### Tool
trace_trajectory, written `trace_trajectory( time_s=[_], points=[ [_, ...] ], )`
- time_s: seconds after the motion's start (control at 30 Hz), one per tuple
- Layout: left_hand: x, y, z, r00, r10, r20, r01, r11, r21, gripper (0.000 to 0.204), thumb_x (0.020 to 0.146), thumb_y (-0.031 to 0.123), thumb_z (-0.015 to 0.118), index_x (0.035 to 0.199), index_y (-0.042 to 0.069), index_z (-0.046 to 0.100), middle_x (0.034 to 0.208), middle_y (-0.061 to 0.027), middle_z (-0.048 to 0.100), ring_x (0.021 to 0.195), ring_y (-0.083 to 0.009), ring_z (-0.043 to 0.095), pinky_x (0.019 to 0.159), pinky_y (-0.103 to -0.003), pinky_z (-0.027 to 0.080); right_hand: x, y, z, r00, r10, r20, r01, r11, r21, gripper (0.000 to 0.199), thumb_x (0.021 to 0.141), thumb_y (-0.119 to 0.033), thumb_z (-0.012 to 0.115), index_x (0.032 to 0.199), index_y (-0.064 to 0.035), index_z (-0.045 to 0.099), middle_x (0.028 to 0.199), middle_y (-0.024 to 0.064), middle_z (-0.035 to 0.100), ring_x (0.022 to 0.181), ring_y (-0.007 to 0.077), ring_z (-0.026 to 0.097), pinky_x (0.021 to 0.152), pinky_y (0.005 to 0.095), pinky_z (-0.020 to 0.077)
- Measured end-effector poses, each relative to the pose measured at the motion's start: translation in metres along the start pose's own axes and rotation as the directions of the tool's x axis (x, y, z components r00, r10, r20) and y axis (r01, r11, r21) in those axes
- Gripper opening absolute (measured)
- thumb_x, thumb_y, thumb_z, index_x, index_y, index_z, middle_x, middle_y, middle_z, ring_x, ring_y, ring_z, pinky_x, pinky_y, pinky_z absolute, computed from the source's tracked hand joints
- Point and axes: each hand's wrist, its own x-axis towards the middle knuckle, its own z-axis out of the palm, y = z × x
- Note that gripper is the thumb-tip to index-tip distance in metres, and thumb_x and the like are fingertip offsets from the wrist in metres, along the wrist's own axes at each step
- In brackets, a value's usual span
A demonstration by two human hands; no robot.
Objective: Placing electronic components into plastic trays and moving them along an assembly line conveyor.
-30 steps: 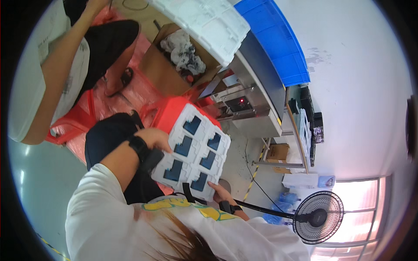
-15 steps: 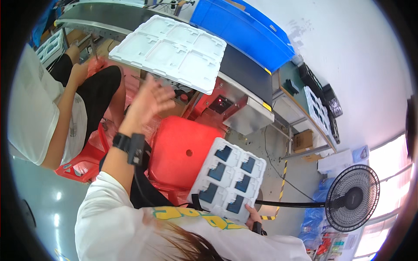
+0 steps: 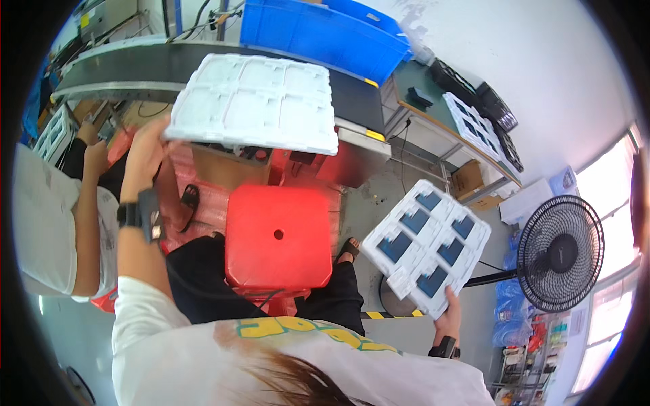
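Observation:
My left hand (image 3: pixel 147 154) is at the near left corner of an empty white plastic tray (image 3: pixel 247 128), fingers closed about its edge, slightly blurred. Shallow square pockets divide this tray, which lies on the dark conveyor belt (image 3: pixel 135 73) and juts over its front side. Off to the right, my right hand (image 3: pixel 449 318) grips the lower edge of a second white tray (image 3: pixel 433 222). That one is held tilted in the air, with several dark blue-black flat pieces (image 3: pixel 414 220) sitting in its pockets.
A red stool (image 3: pixel 277 237) stands before me. Behind the belt is a blue bin (image 3: pixel 318 34). A side table (image 3: pixel 423 111) with another filled tray (image 3: pixel 474 125) is at right, near a black fan (image 3: pixel 558 254). A co-worker (image 3: pixel 61 223) sits close on my left.
My left hand has moved from open in the air to the near left corner of the empty tray. The filled tray in my right hand has swung outward to the right. The view has turned.

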Motion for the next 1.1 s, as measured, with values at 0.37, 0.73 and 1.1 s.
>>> trace_trajectory(
  time_s=[0.37,0.73,1.1],
  points=[
    [-0.236,-0.097,0.011,0.855,-0.402,0.327,0.517,0.702,-0.49,0.065,0.063,-0.011,0.058,0.126,-0.004,0.041,0.117,-0.0173,0.055,0.105,-0.0327,0.056,0.091,-0.048,0.045,0.104,-0.113,0.168,0.971,-0.223,0.087,0.186,0.931,0.313,0.04,0.087,-0.01,0.055,0.122,0.0049,0.045,0.121,0.0155,0.053,0.111,0.0284,0.051,0.097,0.0402,0.0417],
    [-0.294,-0.14,0.041,0.638,-0.702,0.316,0.77,0.572,-0.284,0.052,0.076,-0.007,0.054,0.126,-0.002,0.041,0.12,-0.0153,0.054,0.107,-0.0262,0.055,0.092,-0.037,0.044,0.33,-0.14,0.317,0.501,-0.765,0.404,0.861,0.488,-0.143,0.029,0.081,-0.003,0.058,0.11,0.0014,0.057,0.107,0.0123,0.061,0.097,0.0235,0.059,0.084,0.0319,0.0481],
    [-0.262,-0.175,0.105,0.53,-0.839,0.119,0.846,0.514,-0.141,0.049,0.079,0.002,0.058,0.126,-0.002,0.043,0.119,-0.015,0.055,0.106,-0.0246,0.055,0.092,-0.034,0.044,0.356,-0.084,0.489,0.638,-0.54,0.549,0.696,0.1,-0.711,0.073,0.066,-0.013,0.063,0.134,-0.0056,0.038,0.119,0.0149,0.056,0.108,0.0271,0.054,0.091,0.0309,0.0423]
  ],
)
